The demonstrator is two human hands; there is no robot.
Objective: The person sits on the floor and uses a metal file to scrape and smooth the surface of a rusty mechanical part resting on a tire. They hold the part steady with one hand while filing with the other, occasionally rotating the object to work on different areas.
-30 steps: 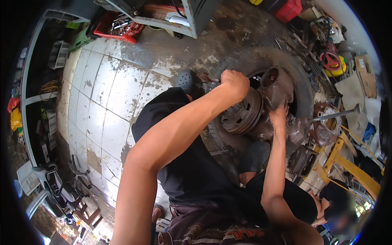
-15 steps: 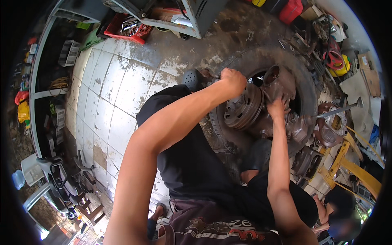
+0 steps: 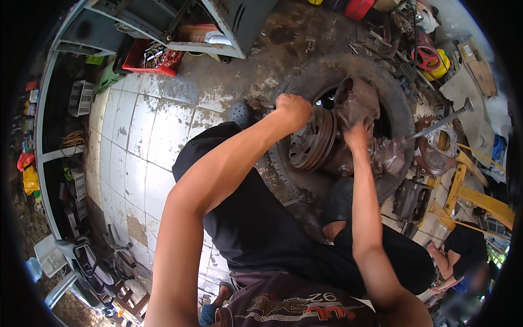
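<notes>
A dirty brown metal assembly with a grooved pulley [image 3: 313,143] and a round-mouthed housing [image 3: 359,101] lies inside a large black tire [image 3: 400,68] on the floor. My left hand [image 3: 294,111] is closed in a fist just above the pulley's upper left side. What it grips is hidden by the fingers; a dark, stick-like piece shows on the side of the fist toward my shoe [image 3: 241,113]. My right hand [image 3: 357,135] rests against the lower part of the housing, its fingers laid along the metal and partly blurred.
A long metal rod [image 3: 444,118] juts out right of the assembly. Near it lie a round metal casing [image 3: 436,147] and a yellow frame [image 3: 463,191]. A red crate of tools [image 3: 147,60] stands by a grey cabinet [image 3: 239,32]. Another person [image 3: 463,250] sits at lower right.
The whole view has shifted, so the assembly and tire appear farther left. My left fist stays beside the pulley. My right hand's fingers look less spread on the housing.
</notes>
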